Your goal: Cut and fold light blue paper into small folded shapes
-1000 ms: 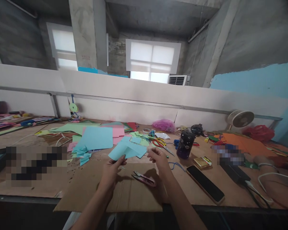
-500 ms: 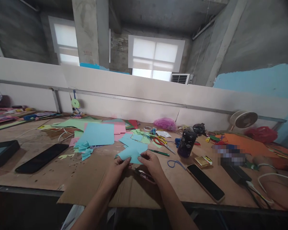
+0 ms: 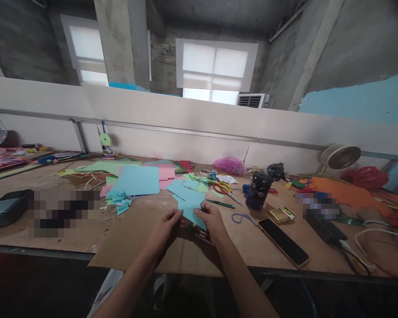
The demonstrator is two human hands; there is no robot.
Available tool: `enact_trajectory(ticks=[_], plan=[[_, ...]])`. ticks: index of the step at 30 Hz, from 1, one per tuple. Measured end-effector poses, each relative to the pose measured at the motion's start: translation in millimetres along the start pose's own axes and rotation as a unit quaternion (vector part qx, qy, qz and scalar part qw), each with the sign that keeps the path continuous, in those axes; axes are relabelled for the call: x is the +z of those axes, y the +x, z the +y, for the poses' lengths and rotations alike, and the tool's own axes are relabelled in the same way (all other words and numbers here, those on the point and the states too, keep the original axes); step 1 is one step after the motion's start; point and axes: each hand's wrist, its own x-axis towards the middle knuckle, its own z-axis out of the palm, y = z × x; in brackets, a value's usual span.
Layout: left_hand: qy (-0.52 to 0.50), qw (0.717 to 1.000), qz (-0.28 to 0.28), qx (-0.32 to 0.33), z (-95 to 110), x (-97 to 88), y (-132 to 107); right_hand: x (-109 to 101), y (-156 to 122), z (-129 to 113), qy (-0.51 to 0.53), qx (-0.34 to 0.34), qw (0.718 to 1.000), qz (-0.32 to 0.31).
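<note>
A small piece of light-blue paper [image 3: 192, 216] is pinched between both my hands above the front of the table. The fingertips of my left hand [image 3: 168, 226] grip its left edge, with the thumb on top. On the right side, my right hand [image 3: 213, 221] holds it the same way. Beneath the paper and right hand shows part of a pink and dark object [image 3: 202, 234], too covered to name. A sheet of brown cardboard [image 3: 128, 245] lies under my hands. Just beyond them are more light-blue paper pieces [image 3: 182, 191].
Right of my hands lie a green pen [image 3: 220, 203], orange-handled scissors [image 3: 228, 192], a blue cord, a dark can [image 3: 259, 191], a gold box [image 3: 280, 215] and a phone [image 3: 283, 243]. Coloured paper sheets [image 3: 141, 180] spread behind. Another person's arm [image 3: 384, 247] rests at far right.
The blue paper has turned in my hands and now slants down to the right. My right thumb and fingers have shifted along it. My view has moved slightly.
</note>
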Motion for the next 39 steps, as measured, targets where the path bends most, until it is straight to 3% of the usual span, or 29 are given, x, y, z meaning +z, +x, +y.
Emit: enact_trajectory(ticks=[3,7,13,18,23,32,39], plan=[[0.029,0.999,0.015,0.004,2.8,1.3,-1.8,-0.9,1.5,2.1,-0.001,-0.013,1.000,0.020],[0.050,0.998,-0.015,0.024,5.8,4.9,-3.2,-1.0,2.9,5.1,0.018,-0.014,1.000,0.022],[-0.020,0.999,0.022,0.016,3.6,2.9,-2.8,2.4,-0.5,8.8,0.065,0.038,0.995,-0.058],[-0.049,0.999,0.003,0.009,-1.2,-2.7,0.1,4.5,-4.6,5.5,0.093,0.053,0.987,-0.119],[-0.003,0.999,-0.025,0.026,-3.4,-4.2,1.3,5.2,-5.1,6.7,0.113,0.053,0.988,-0.095],[0.009,1.000,-0.022,-0.006,1.0,0.3,-4.2,4.8,-3.5,4.2,0.081,0.019,0.995,-0.054],[0.053,0.998,-0.030,0.003,3.3,0.6,-4.3,4.0,-1.6,6.1,0.098,0.021,0.995,-0.028]])
